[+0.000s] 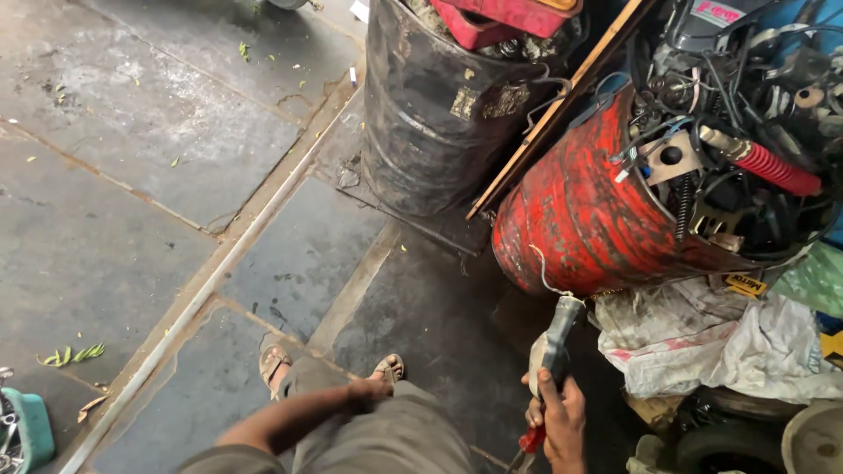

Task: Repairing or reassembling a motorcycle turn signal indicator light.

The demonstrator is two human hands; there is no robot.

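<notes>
Down low, right hand [560, 412] clamped round grey metal part [555, 344], red-handled tool [530, 439] pinched beneath same fist. Part's long axis runs up and slightly right, away from body, thin wire [537, 266] curling off top end toward red drum [580, 215]. Part sits inside right grip, well apart from left hand [367, 392]. Left hand rests on knee of grey trousers [395, 434], fingers curled; holding nothing as far as can be seen. Right hand plainly nearer. Black drum [430, 114] stands beyond.
</notes>
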